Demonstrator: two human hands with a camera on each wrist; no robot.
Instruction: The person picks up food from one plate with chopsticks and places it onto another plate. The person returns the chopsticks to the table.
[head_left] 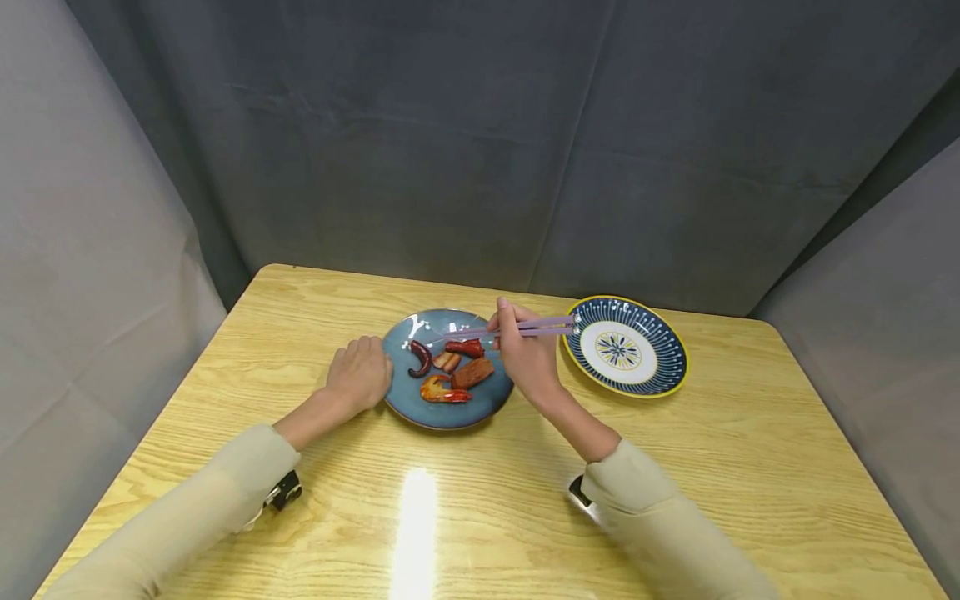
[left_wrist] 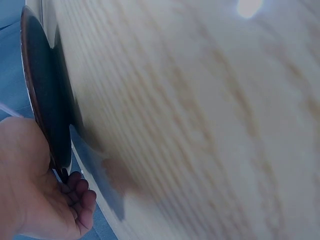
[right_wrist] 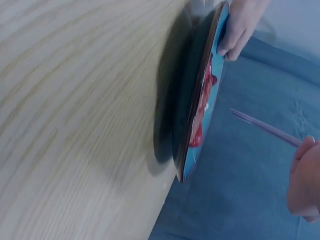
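My left hand (head_left: 362, 372) grips the left rim of a round blue plate (head_left: 420, 408), its fingers curled beneath the edge in the left wrist view. On the plate lie a shrimp (head_left: 444, 392), a dark curled sausage-like piece (head_left: 422, 358), a red sausage-like piece (head_left: 467, 347), a small striped slice of meat (head_left: 447, 362) and a brown slab of meat (head_left: 472, 373). My right hand (head_left: 531, 360) holds a pair of light purple chopsticks (head_left: 551, 326). Their tips point left over the plate; the right wrist view shows them raised above the food.
A patterned plate (head_left: 666, 354) with a yellow rim and a blue-and-white design stands to the right, close by the chopsticks' back ends. Both plates are on a wooden table (head_left: 750, 450). Dark grey cloth (head_left: 450, 167) hangs behind it, paler cloth at both sides.
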